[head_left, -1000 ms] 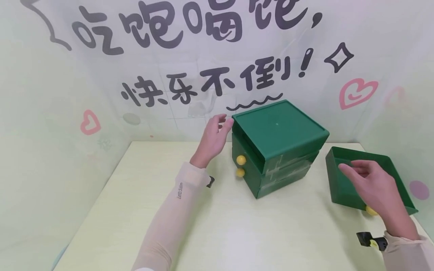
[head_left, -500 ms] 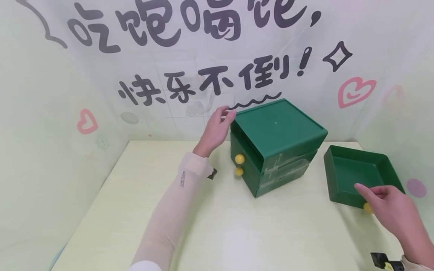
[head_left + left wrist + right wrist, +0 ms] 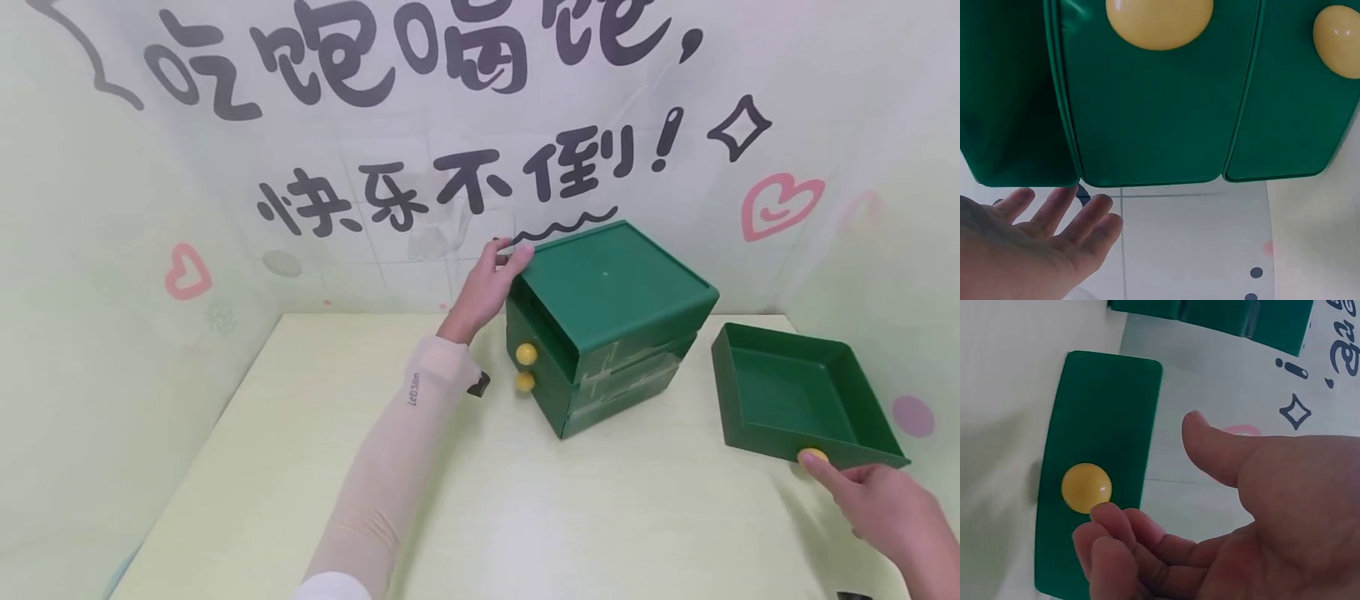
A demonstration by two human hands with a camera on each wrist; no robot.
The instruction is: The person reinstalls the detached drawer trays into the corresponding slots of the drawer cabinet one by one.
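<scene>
A green cabinet (image 3: pixel 615 287) stands right of the middle, its top slot (image 3: pixel 1007 94) without a drawer. Two drawers below it carry yellow knobs (image 3: pixel 527 354). My left hand (image 3: pixel 489 287) is at the upper left corner of the cabinet, thumb over the top edge and fingers loosely extended along the side. A loose green drawer (image 3: pixel 742 432) sits to the right, its yellow knob (image 3: pixel 1086 486) facing me. Beside that knob is my right hand (image 3: pixel 888 504); in the right wrist view the fingers bend with their tips at the knob, while the thumb stays well apart.
Everything stands on a pale table (image 3: pixel 480 508). Behind it hangs a white wall sheet (image 3: pixel 420 150) with black lettering and pink hearts. A strip of table separates the cabinet from the loose drawer.
My right hand has come down from above the loose drawer to its front knob. My left hand has shifted slightly right, onto the cabinet's corner. Cabinet and drawer stay in place.
</scene>
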